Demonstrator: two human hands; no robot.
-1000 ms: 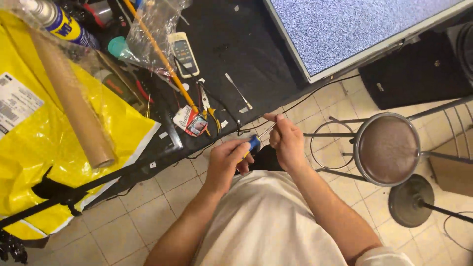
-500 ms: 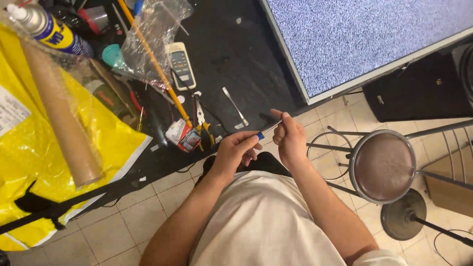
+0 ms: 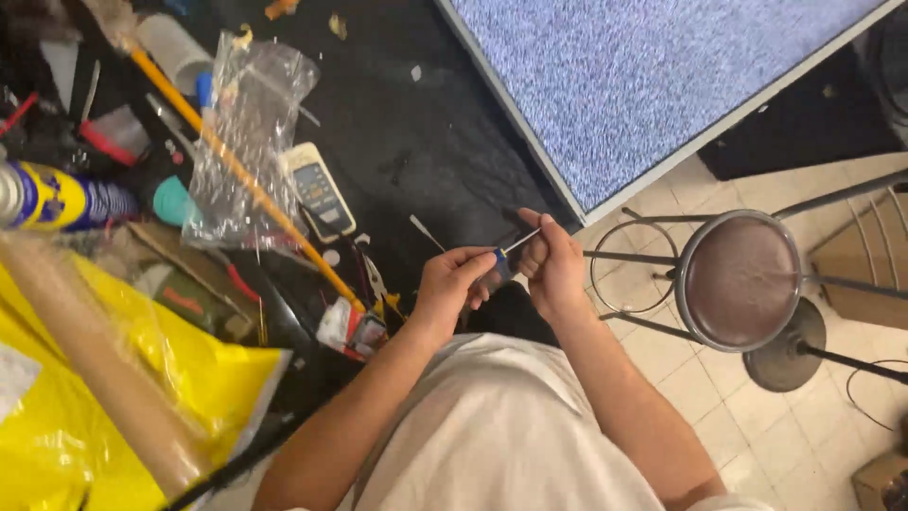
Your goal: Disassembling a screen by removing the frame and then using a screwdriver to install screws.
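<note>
Fingers (image 3: 470, 272) of the left hand (image 3: 452, 289) curl shut around the blue handle of a small screwdriver (image 3: 501, 262), thumb on top, so the tool is pinned and cannot roll. The right hand (image 3: 553, 270) faces it, its fingers closed about the thin metal shaft near the tip; what exactly they pinch there is hidden behind the knuckles. Both hands hover in front of the person's chest, over the near edge of the dark bench (image 3: 416, 142) rather than resting on it, which keeps the small tool close under the eyes and clear of the clutter.

A second slim driver or pick (image 3: 426, 233) lies loose on the bench just beyond the left hand, within easy reach. Further left lie a remote-like handset (image 3: 320, 192), a crumpled clear plastic bag (image 3: 248, 132) crossed by a long orange rod (image 3: 241, 175), a spray can (image 3: 57, 197) on its side, and a cardboard tube (image 3: 95, 369) resting on yellow plastic sheeting (image 3: 57, 435). A flat screen panel (image 3: 653, 76) showing grey static lies face up at the bench's far right, its corner overhanging the tiled floor (image 3: 757, 426). A round stool (image 3: 742, 281) stands beside the person's right arm.
</note>
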